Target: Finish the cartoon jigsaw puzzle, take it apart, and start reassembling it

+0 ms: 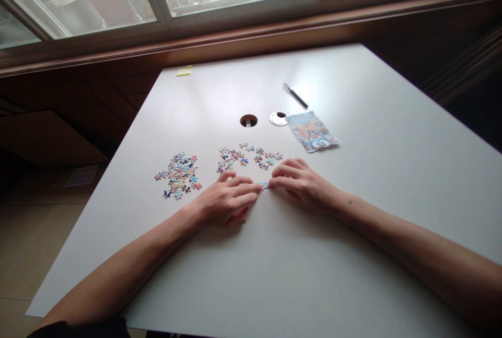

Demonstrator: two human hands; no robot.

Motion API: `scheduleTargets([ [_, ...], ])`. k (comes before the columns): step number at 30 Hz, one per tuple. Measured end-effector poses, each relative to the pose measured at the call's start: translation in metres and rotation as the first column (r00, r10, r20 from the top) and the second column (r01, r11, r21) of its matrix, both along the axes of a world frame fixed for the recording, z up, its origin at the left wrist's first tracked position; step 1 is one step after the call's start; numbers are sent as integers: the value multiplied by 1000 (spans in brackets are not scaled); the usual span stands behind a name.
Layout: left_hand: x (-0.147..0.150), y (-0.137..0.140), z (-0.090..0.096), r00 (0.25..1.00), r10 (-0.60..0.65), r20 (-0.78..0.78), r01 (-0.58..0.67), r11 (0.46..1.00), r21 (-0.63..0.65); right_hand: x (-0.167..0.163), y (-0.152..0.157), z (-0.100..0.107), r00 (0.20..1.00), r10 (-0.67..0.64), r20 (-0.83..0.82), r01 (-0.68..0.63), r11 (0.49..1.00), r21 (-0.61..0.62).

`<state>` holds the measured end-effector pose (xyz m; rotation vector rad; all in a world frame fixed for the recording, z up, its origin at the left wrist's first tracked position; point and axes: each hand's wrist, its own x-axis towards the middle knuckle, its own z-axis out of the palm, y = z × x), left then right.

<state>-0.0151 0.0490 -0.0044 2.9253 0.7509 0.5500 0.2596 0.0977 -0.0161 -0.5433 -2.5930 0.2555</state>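
Note:
Between my two hands lies a short strip of light-blue jigsaw puzzle pieces (265,185), flat on the white table (251,275). My left hand (229,198) has its fingers bent, and the fingertips press on the strip's left end. From the other side my right hand (300,183) pinches at the right end, its fingers curled together. Both hands partly cover the strip. Just beyond them is a loose group of puzzle pieces (231,154). A denser pile of mixed puzzle pieces (180,173) lies left of my left hand.
A picture sheet (312,131) with blue artwork lies beyond my right hand. Behind it are a dark pen (295,95) and a round metal cover (277,118). A cable hole (248,120) opens in the tabletop. A yellow note (184,70) sits near the far left corner, below the window.

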Motion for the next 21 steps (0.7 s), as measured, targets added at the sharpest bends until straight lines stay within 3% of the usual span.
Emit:
scheduleTargets([
  [12, 0, -1, 1, 998, -7, 63, 2, 996, 84, 0, -1, 3, 999, -13, -34, 11, 998, -69],
  [18, -4, -3, -2, 991, -74, 112, 58, 989, 135, 1, 3, -3, 954, -248, -167, 236, 968, -84],
  [21, -6, -3, -3, 990, -91, 112, 73, 985, 155, 1, 4, -5, 946, -278, -167, 269, 960, -76],
])
